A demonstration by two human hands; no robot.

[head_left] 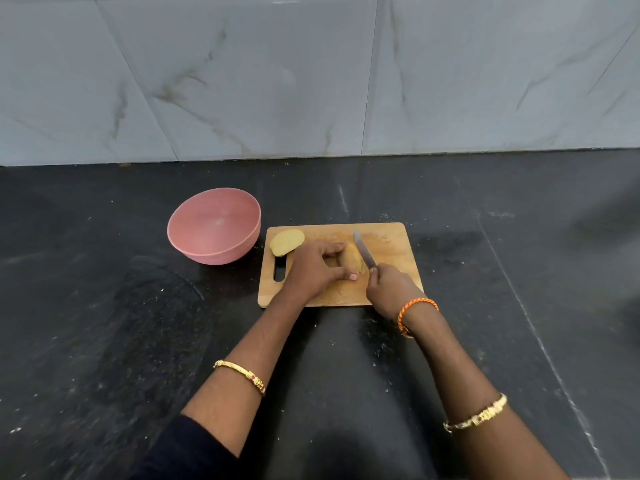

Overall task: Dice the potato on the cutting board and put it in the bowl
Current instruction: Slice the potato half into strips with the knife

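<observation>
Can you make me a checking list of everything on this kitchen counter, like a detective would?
Surface: black counter, speckled with pale crumbs.
Job's things: board; potato half lying at its left end; second potato piece under the knife; pink bowl left of the board, nothing seen inside.
Clutter: nothing seen.
Hands: left hand holds the potato piece; right hand grips the knife.
Cables: nothing seen.
Surroundings: marble-look wall behind.
</observation>
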